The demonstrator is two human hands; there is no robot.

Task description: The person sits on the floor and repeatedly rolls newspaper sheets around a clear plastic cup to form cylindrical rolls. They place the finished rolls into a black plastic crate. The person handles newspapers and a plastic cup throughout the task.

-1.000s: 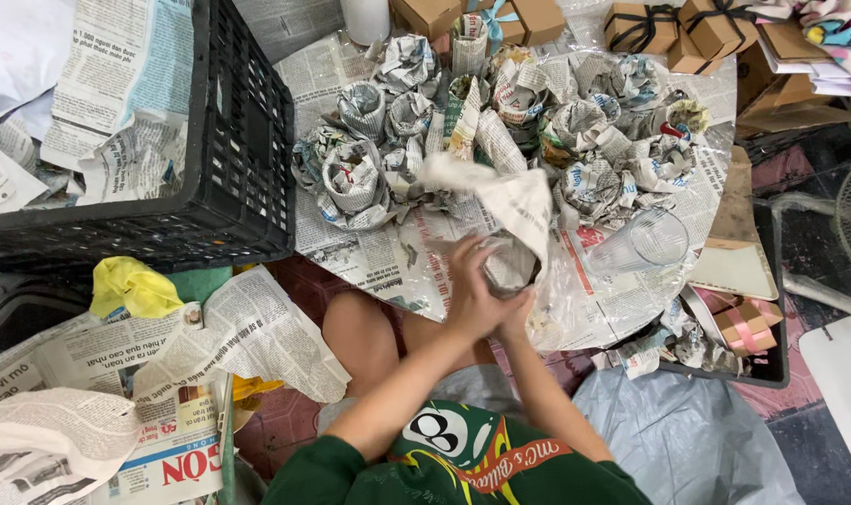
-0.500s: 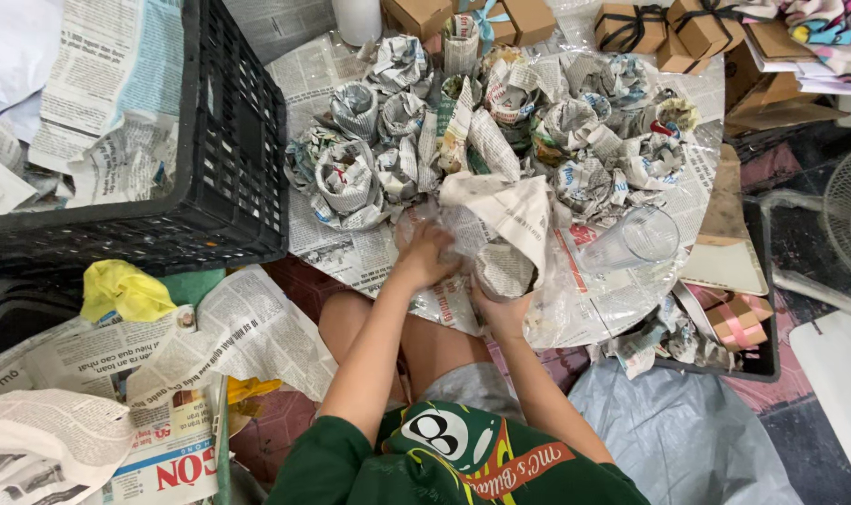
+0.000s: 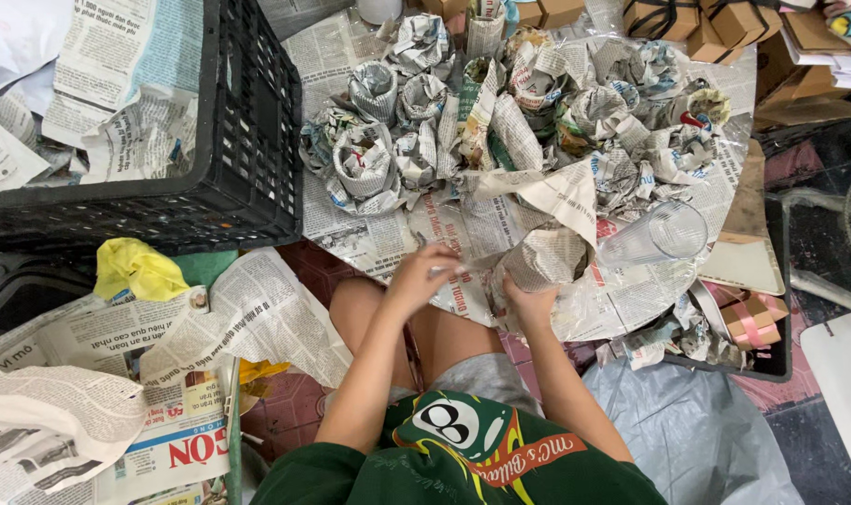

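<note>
My right hand (image 3: 528, 301) grips a glass half rolled in a newspaper sheet (image 3: 549, 254), lying on its side on the paper-covered floor. A loose flap of that sheet sticks up behind it. My left hand (image 3: 423, 274) pinches the sheet's near-left edge, fingers closed on the paper. A bare clear glass (image 3: 655, 235) lies on its side just right of the bundle. Behind them sits a pile of several newspaper-wrapped glasses (image 3: 369, 159).
A black plastic crate (image 3: 248, 140) holding loose newspaper stands at the left. More newspaper sheets (image 3: 248, 313) and a yellow cloth (image 3: 137, 269) lie at the near left. Brown cardboard boxes (image 3: 724, 23) line the far right. A grey plastic bag (image 3: 696, 430) lies at the near right.
My left hand has moved left, off the bundle and down to the sheet's near edge. The raised paper flap has shifted right. My right hand stays on the bundle.
</note>
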